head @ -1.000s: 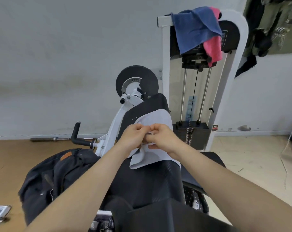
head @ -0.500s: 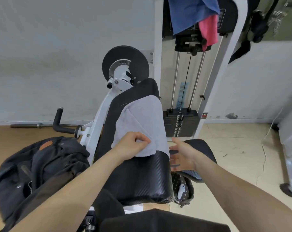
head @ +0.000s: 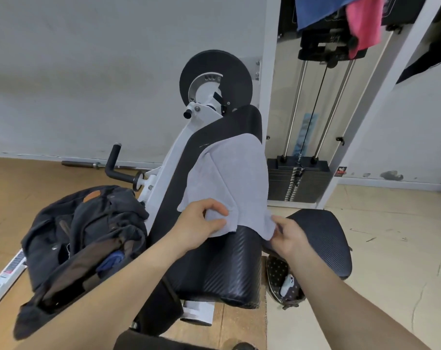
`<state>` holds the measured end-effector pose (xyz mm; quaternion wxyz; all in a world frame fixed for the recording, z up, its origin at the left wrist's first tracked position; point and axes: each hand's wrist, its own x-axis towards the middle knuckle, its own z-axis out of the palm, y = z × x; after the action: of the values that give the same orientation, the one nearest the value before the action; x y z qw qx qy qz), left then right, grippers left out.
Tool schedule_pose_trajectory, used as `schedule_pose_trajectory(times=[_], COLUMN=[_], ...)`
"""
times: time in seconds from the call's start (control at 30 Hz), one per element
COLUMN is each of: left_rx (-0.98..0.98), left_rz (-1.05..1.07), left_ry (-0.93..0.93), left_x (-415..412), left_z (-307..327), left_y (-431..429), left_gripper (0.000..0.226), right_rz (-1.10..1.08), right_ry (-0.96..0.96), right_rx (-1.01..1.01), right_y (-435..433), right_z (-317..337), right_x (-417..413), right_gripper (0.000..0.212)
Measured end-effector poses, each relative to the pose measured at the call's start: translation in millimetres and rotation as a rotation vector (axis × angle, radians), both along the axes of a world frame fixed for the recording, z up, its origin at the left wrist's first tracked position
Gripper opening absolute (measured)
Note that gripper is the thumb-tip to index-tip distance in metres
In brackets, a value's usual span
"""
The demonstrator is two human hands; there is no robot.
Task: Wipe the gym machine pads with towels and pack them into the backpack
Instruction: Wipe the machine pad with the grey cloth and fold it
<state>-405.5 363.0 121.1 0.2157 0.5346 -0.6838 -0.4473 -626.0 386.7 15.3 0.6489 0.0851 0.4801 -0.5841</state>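
A light grey towel (head: pixel 237 178) lies spread over the slanted black pad (head: pixel 222 263) of the gym machine. My left hand (head: pixel 199 223) pinches the towel's lower left edge between thumb and fingers. My right hand (head: pixel 287 236) grips the towel's lower right corner at the pad's side. An open dark backpack (head: pixel 88 236) sits on the floor to the left of the machine, with something blue inside. A blue towel (head: pixel 317 8) and a pink towel (head: pixel 363 21) hang over the top of the weight stack frame.
A second black pad (head: pixel 322 241) juts out on the right, with a small spotted pouch (head: pixel 285 281) below it. The weight stack (head: pixel 297 180) and white frame stand behind. A black handle (head: pixel 113 165) sticks out left. A barbell (head: pixel 88 164) lies by the wall.
My hands parted from the towel's middle. The left hand stayed on the lower left edge, and the right hand, briefly free, now grips the lower right corner. The camera tilted down.
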Motion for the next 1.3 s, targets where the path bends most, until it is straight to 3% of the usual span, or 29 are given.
schedule_pose_trajectory(times=[0.07, 0.13, 0.17, 0.23, 0.33, 0.43, 0.53, 0.7, 0.77, 0.83, 0.93, 1.0, 1.13, 1.3], left_rx=[0.119, 0.254, 0.278, 0.291, 0.324, 0.286, 0.128, -0.037, -0.118, -0.237, -0.353, -0.369, -0.341, -0.328], left_rz=[0.134, 0.249, 0.277, 0.262, 0.135, 0.038, 0.100, 0.176, 0.195, 0.223, 0.195, 0.108, -0.006, -0.009], left_ry=[0.253, 0.579, 0.684, 0.792, 0.863, 0.832, 0.650, 0.488, 0.453, 0.378, 0.316, 0.325, 0.274, 0.317], left_x=[3.3, 3.3, 2.8, -0.5, -3.5, -1.7, -2.8, -0.2, -0.1, -0.1, 1.9, 2.6, -0.7, -3.0], left_z=[12.3, 29.8, 38.2, 51.4, 61.6, 62.9, 62.3, 67.1, 68.7, 68.6, 71.6, 73.8, 79.4, 81.3], left_y=[0.9, 1.7, 1.7, 3.0, 5.2, 7.5, 11.3, 13.8, 14.4, 13.1, 9.7, 6.3, 5.2, 2.7], left_gripper=[0.018, 0.022, 0.022, 0.022, 0.035, 0.052, 0.043, 0.019, 0.018, 0.019, 0.020, 0.021, 0.018, 0.016], right_rz=[-0.102, -0.107, -0.059, 0.091, 0.281, 0.404, 0.452, 0.397, 0.355, 0.318, 0.272, 0.273, 0.325, 0.314], right_ry=[-0.006, 0.068, 0.111, 0.181, 0.442, 0.803, 0.897, 0.840, 0.857, 0.870, 0.733, 0.601, 0.369, 0.444], right_rx=[-0.184, -0.408, -0.533, -0.696, -0.708, -0.632, -0.612, -0.570, -0.533, -0.472, -0.450, -0.505, -0.623, -0.650], right_y=[1.6, 1.3, 2.8, 1.8, -1.5, 0.7, 3.2, 8.5, 11.2, 12.8, 13.7, 14.9, 17.0, 18.5], right_z=[40.7, 87.1, 110.8, 145.0, 170.7, 173.5, 168.6, 169.5, 174.3, 178.3, 182.3, 184.8, 185.9, 185.8], right_x=[-15.7, -23.4, -20.5, -5.0, 24.8, 42.5, 50.2, 56.6, 59.3, 59.7, 57.3, 56.0, 52.2, 55.4], right_gripper=[0.011, 0.024, 0.021, 0.019, 0.042, 0.032, 0.026, 0.011, 0.003, 0.009, 0.009, 0.007, 0.038, 0.034])
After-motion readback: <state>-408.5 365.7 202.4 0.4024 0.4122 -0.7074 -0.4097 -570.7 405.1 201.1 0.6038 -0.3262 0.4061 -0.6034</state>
